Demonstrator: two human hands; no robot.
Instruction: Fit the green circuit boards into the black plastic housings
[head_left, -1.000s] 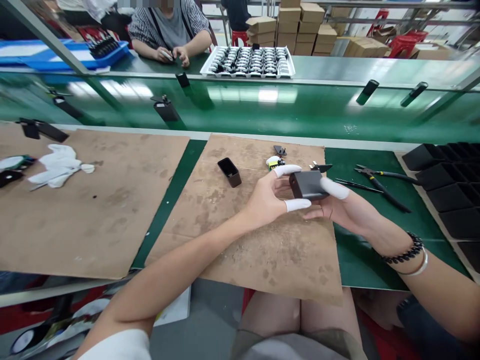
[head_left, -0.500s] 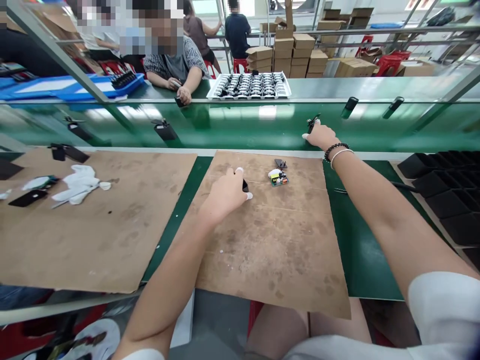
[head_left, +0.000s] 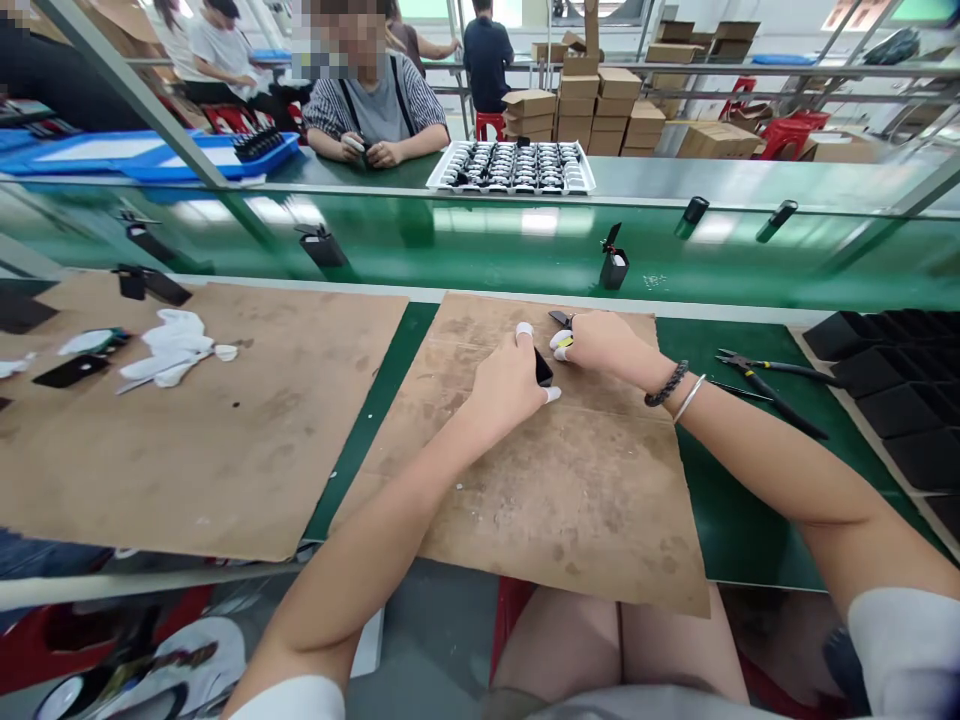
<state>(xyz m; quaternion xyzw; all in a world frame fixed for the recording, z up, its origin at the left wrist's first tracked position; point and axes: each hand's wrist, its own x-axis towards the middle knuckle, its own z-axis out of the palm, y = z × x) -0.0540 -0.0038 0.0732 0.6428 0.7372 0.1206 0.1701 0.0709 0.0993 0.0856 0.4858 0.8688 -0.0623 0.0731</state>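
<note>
My left hand [head_left: 510, 382] is closed round a small black case [head_left: 542, 370] just above the cardboard sheet [head_left: 555, 500], with white covers on its thumb and fingertip. Close beside it, my right hand [head_left: 606, 345] has its fingers closed on a small circuit board [head_left: 562, 343], which is mostly hidden; a yellow part shows at the fingertips. A flat dark piece with prongs [head_left: 559, 318] lies right behind the board. On the green belt [head_left: 487, 255] an open black case [head_left: 615, 268] stands upright with parts sticking out of its top.
Pliers [head_left: 772, 385] and a thin tool lie on the green bench at right, next to rows of black cases [head_left: 900, 400]. A white cloth glove [head_left: 174, 345] rests on the left cardboard. Across the belt sits a person [head_left: 375, 110] near a filled white tray [head_left: 510, 168].
My right hand has let go of the open black case on the belt and come back to the circuit board. My left hand has moved right with its black case.
</note>
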